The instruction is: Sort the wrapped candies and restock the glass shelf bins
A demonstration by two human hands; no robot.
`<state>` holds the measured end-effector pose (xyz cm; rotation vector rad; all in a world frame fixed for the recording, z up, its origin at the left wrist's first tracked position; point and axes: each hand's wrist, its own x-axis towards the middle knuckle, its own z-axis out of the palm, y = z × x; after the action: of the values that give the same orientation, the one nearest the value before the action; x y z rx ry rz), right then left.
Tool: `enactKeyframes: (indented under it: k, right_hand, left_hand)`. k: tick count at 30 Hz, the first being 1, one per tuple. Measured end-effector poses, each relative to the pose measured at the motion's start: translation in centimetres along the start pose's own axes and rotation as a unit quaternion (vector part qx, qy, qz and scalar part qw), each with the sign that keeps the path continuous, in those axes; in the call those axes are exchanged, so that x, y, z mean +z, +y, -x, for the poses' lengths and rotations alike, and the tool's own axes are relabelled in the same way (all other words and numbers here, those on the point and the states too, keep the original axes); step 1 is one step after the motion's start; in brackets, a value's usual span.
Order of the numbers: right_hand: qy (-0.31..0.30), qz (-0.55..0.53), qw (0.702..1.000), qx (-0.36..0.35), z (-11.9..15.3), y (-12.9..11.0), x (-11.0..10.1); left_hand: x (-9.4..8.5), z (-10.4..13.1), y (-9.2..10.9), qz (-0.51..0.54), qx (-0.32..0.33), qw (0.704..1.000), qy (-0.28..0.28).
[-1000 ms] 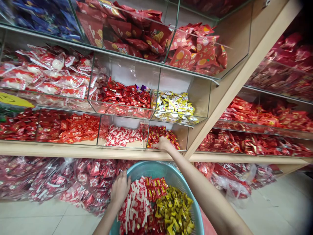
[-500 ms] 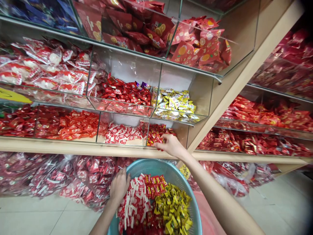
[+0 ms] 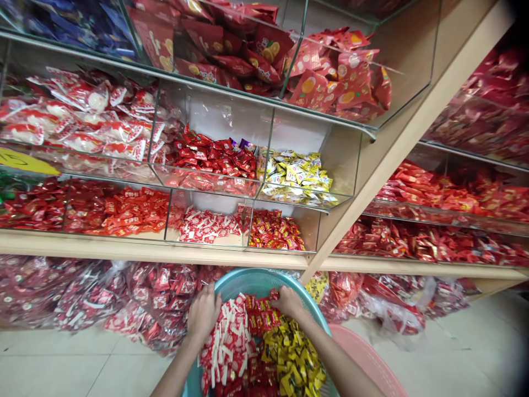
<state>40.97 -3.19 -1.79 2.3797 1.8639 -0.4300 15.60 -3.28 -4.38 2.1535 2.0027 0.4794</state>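
A blue-green plastic basket (image 3: pixel 242 282) holds wrapped candies in separate groups. My left hand (image 3: pixel 204 313) is closed over the basket's left rim. Inside the far right of the basket, my right hand (image 3: pixel 288 302) has its fingers pinched together, with a red wrapped candy (image 3: pixel 273 295) at their tips. Below those fingers lie red-and-yellow wrapped candies (image 3: pixel 260 321) in rows. Red-and-white candies (image 3: pixel 229 342) fill the left part, yellow candies (image 3: pixel 295 358) the right, and darker red candies (image 3: pixel 248 383) the near middle.
Ahead stands a wooden shelf (image 3: pixel 124 248) with clear-walled bins of candy, including a bin of small red-and-yellow candies (image 3: pixel 275 231). Plastic bags of candy (image 3: pixel 152 303) lie underneath. A pink tub (image 3: pixel 367 353) is partly hidden behind my right forearm.
My right hand has moved from the lower shelf bin down into the basket, with red candy at its fingertips. My left hand stays on the rim.
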Motion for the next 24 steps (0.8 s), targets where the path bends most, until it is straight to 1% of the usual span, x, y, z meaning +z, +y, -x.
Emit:
enactKeyframes:
  k: [7, 12, 17, 20, 24]
  right_hand:
    - [0.011, 0.012, 1.0, 0.02, -1.0, -1.6, 1.4]
    - [0.013, 0.022, 1.0, 0.018, -1.4, -1.7, 2.3]
    - [0.019, 0.028, 0.999, 0.019, -1.0, -1.5, 3.1]
    - [0.028, 0.03, 0.999, 0.02, -0.7, -1.5, 3.2]
    - [0.037, 0.028, 0.999, 0.019, -0.4, -1.3, 2.6]
  left_hand:
    - [0.4, -0.1, -0.2, -0.003, 0.0, 1.0, 0.013]
    - [0.3, 0.0, -0.1, -0.001, -0.003, 1.0, 0.01]
    - [0.1, 0.0, 0.0, 0.0, 0.004, 1.0, 0.009]
    - [0.1, 0.0, 0.0, 0.002, 0.003, 1.0, 0.009]
    - [0.4, 0.0, -0.1, 0.004, -0.002, 1.0, 0.009]
